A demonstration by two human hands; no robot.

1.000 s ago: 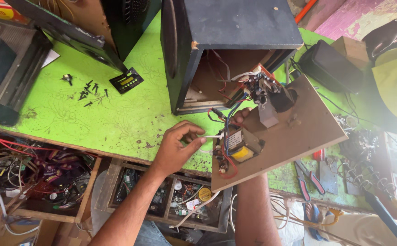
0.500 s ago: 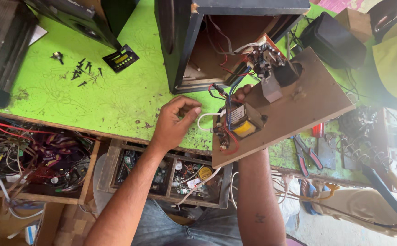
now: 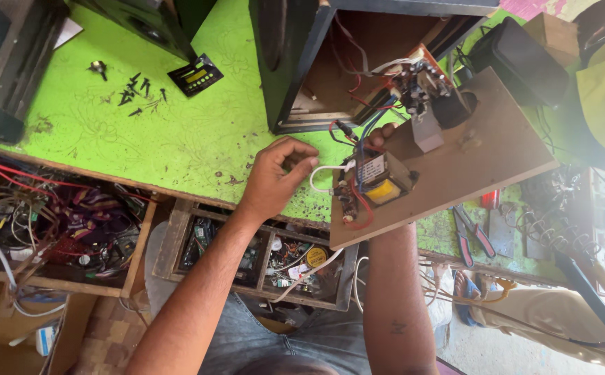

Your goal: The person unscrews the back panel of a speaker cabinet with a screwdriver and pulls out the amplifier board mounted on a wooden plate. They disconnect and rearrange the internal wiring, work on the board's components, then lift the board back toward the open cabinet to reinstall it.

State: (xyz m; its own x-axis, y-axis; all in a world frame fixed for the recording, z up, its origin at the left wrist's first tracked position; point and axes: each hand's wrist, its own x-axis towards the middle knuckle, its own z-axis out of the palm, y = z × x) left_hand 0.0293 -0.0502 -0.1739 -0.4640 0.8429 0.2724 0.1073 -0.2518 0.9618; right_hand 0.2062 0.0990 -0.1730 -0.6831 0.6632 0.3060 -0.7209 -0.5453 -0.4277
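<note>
Left hand (image 3: 274, 177): over green bench (image 3: 143, 146), fingers curled together, tips pinched on white wire (image 3: 324, 171) where its loop leaves the board.

Right hand (image 3: 380, 133): mostly hidden beneath brown board (image 3: 483, 156); only fingertips showing at the upper edge, clasped on the board and holding it tilted above the bench edge. Palm and thumb out of sight.

Board: wooden panel carrying transformer (image 3: 380, 182) with yellow winding, small circuit strip with red wires just left of it, further parts near the top corner too tangled to tell apart. Wire bundle running from there into open black cabinet (image 3: 295, 62), the cabinet cut off by the upper frame edge.

Bench, far left: black screws (image 3: 138, 90) scattered, small black display panel (image 3: 195, 73) beside them.

Below bench: open tray (image 3: 261, 253) of parts, contents hard to make out; red-handled pliers (image 3: 472, 236) lying right of the board, partly covered by it.
</note>
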